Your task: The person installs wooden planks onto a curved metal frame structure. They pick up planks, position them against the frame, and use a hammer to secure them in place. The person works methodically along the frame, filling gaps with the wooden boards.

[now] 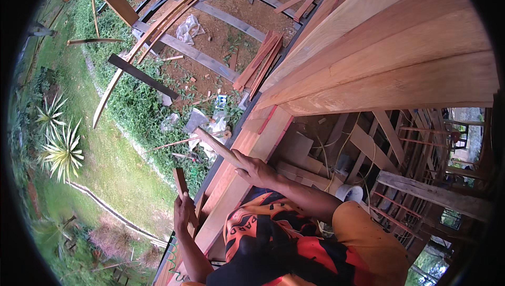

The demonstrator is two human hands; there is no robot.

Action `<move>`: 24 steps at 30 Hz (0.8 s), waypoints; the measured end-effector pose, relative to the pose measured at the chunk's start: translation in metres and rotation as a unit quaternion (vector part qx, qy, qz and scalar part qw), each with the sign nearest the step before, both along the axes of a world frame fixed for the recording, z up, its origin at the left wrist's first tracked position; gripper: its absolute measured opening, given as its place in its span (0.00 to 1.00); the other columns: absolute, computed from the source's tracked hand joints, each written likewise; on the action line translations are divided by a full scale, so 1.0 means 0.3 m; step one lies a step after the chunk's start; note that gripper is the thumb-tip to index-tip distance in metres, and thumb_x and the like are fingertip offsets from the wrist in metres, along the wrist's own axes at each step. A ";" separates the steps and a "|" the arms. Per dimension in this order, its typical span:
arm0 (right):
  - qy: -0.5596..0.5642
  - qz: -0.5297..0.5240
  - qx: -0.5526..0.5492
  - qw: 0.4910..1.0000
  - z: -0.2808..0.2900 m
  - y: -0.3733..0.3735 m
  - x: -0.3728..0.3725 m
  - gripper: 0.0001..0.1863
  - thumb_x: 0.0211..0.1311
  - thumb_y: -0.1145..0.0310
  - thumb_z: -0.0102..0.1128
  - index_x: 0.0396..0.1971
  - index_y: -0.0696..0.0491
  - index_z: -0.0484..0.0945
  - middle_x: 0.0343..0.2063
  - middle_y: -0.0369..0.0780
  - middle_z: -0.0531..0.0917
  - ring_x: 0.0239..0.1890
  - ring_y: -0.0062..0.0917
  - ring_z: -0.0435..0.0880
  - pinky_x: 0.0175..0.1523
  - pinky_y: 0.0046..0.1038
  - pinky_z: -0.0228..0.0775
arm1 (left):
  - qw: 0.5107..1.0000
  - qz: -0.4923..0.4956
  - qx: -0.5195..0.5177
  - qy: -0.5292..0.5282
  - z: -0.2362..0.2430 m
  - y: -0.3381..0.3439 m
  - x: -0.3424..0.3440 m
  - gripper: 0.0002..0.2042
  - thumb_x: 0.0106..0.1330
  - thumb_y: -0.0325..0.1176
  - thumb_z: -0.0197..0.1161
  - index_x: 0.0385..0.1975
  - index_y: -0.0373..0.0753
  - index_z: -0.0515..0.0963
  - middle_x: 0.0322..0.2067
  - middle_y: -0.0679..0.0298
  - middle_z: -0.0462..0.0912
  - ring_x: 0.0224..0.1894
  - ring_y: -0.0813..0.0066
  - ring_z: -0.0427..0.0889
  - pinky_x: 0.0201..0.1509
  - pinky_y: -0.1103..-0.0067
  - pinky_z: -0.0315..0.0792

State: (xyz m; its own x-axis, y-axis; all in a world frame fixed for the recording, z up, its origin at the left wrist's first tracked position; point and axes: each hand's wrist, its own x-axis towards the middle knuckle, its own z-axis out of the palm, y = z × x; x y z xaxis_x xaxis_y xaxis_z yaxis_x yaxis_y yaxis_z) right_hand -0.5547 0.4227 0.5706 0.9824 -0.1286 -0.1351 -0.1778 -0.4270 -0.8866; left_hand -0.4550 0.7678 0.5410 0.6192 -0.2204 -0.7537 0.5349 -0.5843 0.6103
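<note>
My right hand [253, 169] is closed around the wooden handle of a hatchet [220, 147]. Its broad grey blade points away to the upper left, over the outer side of the beam. Lower and to the left, my left hand [184, 210] grips a short brown wood strip [180, 180], which stands up out of the fist. A gap separates the blade from the strip. Between my two arms runs a long, pale reddish wooden beam [227, 187], close against my body.
Wide wooden planks [384, 60] rise at the upper right. Reddish offcuts [259, 60] lie on dark metal framing beyond. A dark board [142, 77] and long curved strips [158, 27] cross at upper left. Stacked lumber and a white bucket [349, 193] are on my right; grass lies below left.
</note>
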 end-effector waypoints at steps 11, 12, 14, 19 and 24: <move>0.072 -0.086 -0.206 0.972 0.292 0.081 -0.494 0.37 0.65 0.67 0.60 0.73 0.53 0.58 0.42 0.55 0.79 0.42 0.51 0.82 0.44 0.46 0.78 | 0.936 -0.297 -0.187 -0.017 -0.249 -0.519 -0.015 0.32 0.76 0.58 0.50 0.62 0.34 0.74 0.53 0.44 0.83 0.57 0.52 0.81 0.63 0.64 0.71; 0.092 -0.107 -0.195 0.971 0.302 0.101 -0.516 0.36 0.64 0.65 0.61 0.71 0.54 0.60 0.44 0.56 0.79 0.44 0.53 0.83 0.45 0.47 0.78 | 0.924 -0.314 -0.208 -0.063 -0.259 -0.560 -0.020 0.31 0.75 0.57 0.52 0.61 0.33 0.75 0.52 0.45 0.83 0.56 0.53 0.81 0.63 0.64 0.71; 0.212 -0.123 -0.113 0.963 0.369 0.129 -0.533 0.33 0.62 0.62 0.63 0.64 0.58 0.64 0.48 0.60 0.81 0.49 0.56 0.83 0.49 0.49 0.77 | 0.907 -0.337 -0.234 -0.094 -0.309 -0.625 -0.018 0.31 0.74 0.57 0.55 0.59 0.33 0.77 0.50 0.47 0.85 0.54 0.55 0.83 0.62 0.65 0.72; 0.313 -0.159 -0.091 0.932 0.404 0.236 -0.593 0.28 0.63 0.58 0.65 0.56 0.58 0.66 0.40 0.58 0.83 0.44 0.55 0.84 0.48 0.48 0.76 | 0.890 -0.403 -0.207 0.052 -0.402 -0.705 0.066 0.33 0.68 0.62 0.62 0.54 0.34 0.82 0.44 0.50 0.87 0.48 0.60 0.86 0.56 0.66 0.76; 0.328 -0.083 -0.005 0.941 0.351 0.342 -0.650 0.30 0.63 0.54 0.67 0.54 0.58 0.65 0.37 0.53 0.83 0.41 0.46 0.86 0.47 0.43 0.76 | 0.878 -0.425 -0.198 0.101 -0.390 -0.752 0.133 0.35 0.61 0.63 0.70 0.54 0.37 0.82 0.35 0.61 0.85 0.34 0.72 0.83 0.32 0.75 0.78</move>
State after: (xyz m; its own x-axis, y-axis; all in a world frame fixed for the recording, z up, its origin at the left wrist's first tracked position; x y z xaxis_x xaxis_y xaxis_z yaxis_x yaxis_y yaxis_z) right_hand -0.7498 0.5253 0.6758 0.6537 -0.2778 -0.7039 -0.7510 -0.3529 -0.5581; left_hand -0.4150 0.5423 0.4239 -0.0320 -0.8070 -0.5897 0.1293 -0.5884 0.7982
